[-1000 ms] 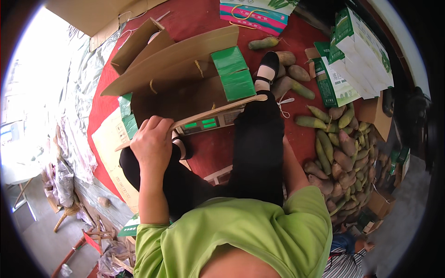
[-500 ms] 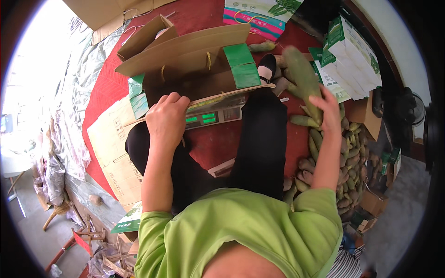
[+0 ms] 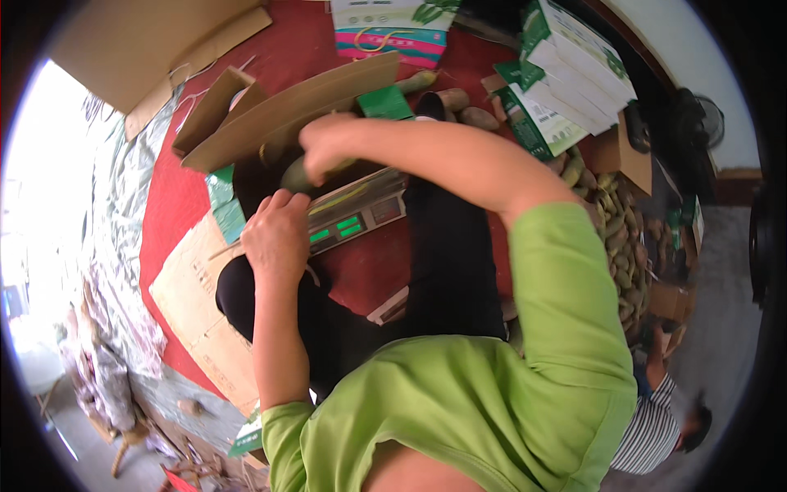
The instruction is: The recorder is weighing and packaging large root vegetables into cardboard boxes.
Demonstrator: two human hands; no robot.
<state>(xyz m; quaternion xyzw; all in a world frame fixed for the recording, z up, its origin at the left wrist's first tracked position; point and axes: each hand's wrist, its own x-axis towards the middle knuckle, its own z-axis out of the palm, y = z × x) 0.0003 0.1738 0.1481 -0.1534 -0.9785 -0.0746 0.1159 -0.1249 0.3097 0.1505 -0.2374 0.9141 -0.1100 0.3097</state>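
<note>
An open cardboard box (image 3: pixel 320 82) with green end flaps stands on a scale (image 3: pixel 361 225) whose display is lit green. My left hand (image 3: pixel 277 234) is closed over the box's near edge. Reaching across into the box, my right hand (image 3: pixel 328 148) is closed round a long, thick green radish (image 3: pixel 296 175), which lies low inside the box. My fingers and the near wall hide part of the radish. The scale sits in front of my knees, partly covered by the box.
A heap of green radishes (image 3: pixel 619 246) lies to my right, with a few more near my foot. Green-and-white cartons (image 3: pixel 566 70) are stacked at the far right. Flattened cardboard (image 3: pixel 201 299) lies at my left on the red carpet (image 3: pixel 168 238). Another person (image 3: pixel 648 435) is at the lower right.
My right hand has carried the green radish leftward from beside the heap into the box. My left hand remains on the box's edge. The view has shifted a little to the right.
</note>
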